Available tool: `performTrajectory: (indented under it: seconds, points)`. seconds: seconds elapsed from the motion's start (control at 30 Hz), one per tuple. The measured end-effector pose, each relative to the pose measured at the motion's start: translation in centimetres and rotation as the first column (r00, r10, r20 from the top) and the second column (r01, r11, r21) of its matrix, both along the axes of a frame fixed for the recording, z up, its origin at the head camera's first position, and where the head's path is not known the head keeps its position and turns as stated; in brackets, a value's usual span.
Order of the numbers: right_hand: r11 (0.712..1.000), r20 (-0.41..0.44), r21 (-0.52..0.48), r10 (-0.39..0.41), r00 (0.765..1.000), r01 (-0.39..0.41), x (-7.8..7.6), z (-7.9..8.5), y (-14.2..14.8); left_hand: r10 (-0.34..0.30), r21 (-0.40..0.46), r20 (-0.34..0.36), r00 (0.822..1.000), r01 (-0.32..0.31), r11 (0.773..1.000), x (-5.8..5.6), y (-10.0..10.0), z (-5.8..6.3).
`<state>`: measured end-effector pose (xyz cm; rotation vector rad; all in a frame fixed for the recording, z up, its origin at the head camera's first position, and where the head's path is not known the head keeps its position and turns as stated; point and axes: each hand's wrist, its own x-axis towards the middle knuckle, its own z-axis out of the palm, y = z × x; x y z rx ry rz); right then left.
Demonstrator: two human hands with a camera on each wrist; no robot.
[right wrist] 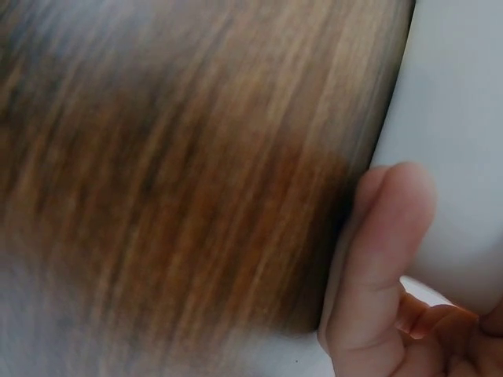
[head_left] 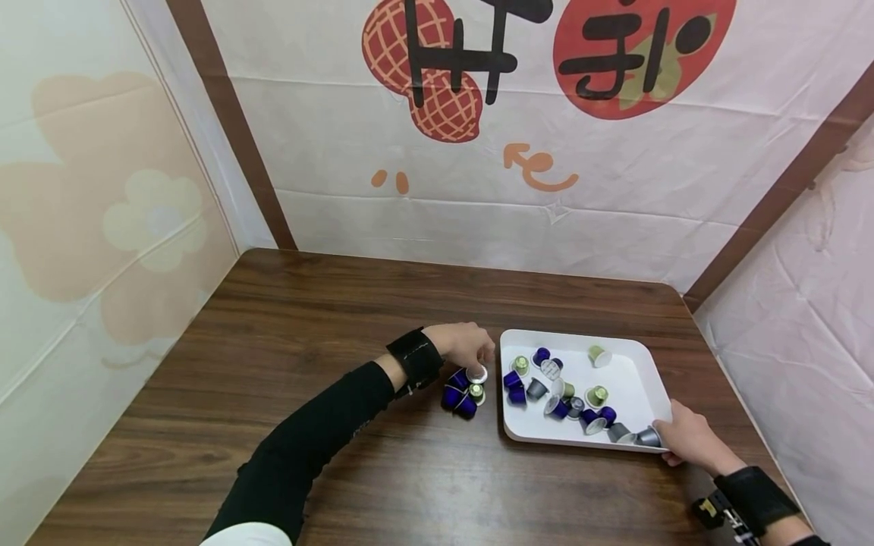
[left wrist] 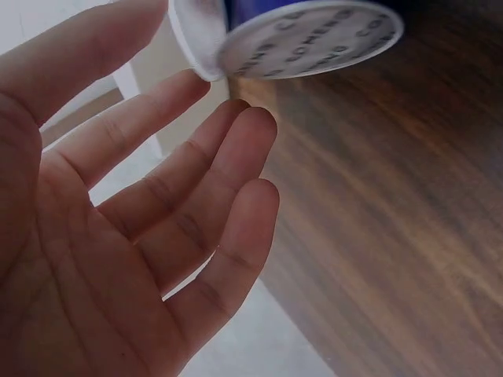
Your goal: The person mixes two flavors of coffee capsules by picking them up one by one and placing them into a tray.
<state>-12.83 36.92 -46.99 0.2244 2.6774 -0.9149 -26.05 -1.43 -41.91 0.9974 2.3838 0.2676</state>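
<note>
Beside the white tray's left edge, my left hand [head_left: 467, 345] is at a small cluster of coffee capsules [head_left: 466, 407]. Its thumb and index finger pinch a capsule with a white lid [head_left: 476, 374]; the other fingers are loosely bent in the left wrist view. Close to those fingertips there is a blue capsule with a printed lid [left wrist: 314, 39]. At the near right corner, my right hand [head_left: 693, 436] grips the rim of the white tray [head_left: 642, 364]. In the right wrist view, the thumb [right wrist: 385, 236] lies along the tray's side.
Several blue, green and grey capsules lie scattered in the tray, among them a green one [head_left: 599, 356] at the back and a grey one [head_left: 649, 437] near the right hand. The brown wooden table [head_left: 328, 303] ends at printed fabric walls [head_left: 437, 220].
</note>
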Motion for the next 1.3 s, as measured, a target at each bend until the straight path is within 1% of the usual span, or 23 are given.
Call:
performTrajectory:
  seconds: [0.13,0.4,0.57,0.7,0.87,1.0,1.3]
  points:
    - [1.000,0.010,0.009,-0.003,1.000,0.003,-0.1,-0.1,0.1,-0.001,0.007,0.003,1.000,0.001,1.000,0.0,-0.1,-0.4]
    - [1.000,-0.005,0.009,-0.004,1.000,0.004,-0.1,-0.3,0.1,0.007,0.010,-0.012,1.000,-0.007,1.000,-0.3,-0.2,-0.9]
    - [1.000,0.001,0.016,-0.004,1.000,0.004,-0.2,-0.3,0.2,0.018,0.012,-0.028,0.999,-0.017,1.000,-0.5,-0.2,-1.1]
    - [1.000,0.002,0.018,-0.003,1.000,0.003,-0.2,-0.3,0.2,0.037,0.025,-0.029,0.999,-0.036,0.999,-0.6,-0.3,-1.2]
    - [1.000,-0.002,0.008,-0.005,1.000,0.005,-0.1,-0.3,0.1,0.077,0.069,-0.019,0.997,-0.076,0.995,-1.0,-0.6,-1.6]
    - [1.000,-0.001,0.004,-0.005,1.000,0.005,-0.1,-0.3,0.1,0.102,0.082,-0.028,0.994,-0.100,0.992,-1.2,-0.9,-1.9]
    - [1.000,-0.012,0.004,-0.006,1.000,0.006,-0.1,-0.3,0.0,0.098,0.100,-0.060,0.993,-0.092,0.991,-1.8,-1.4,-2.5]
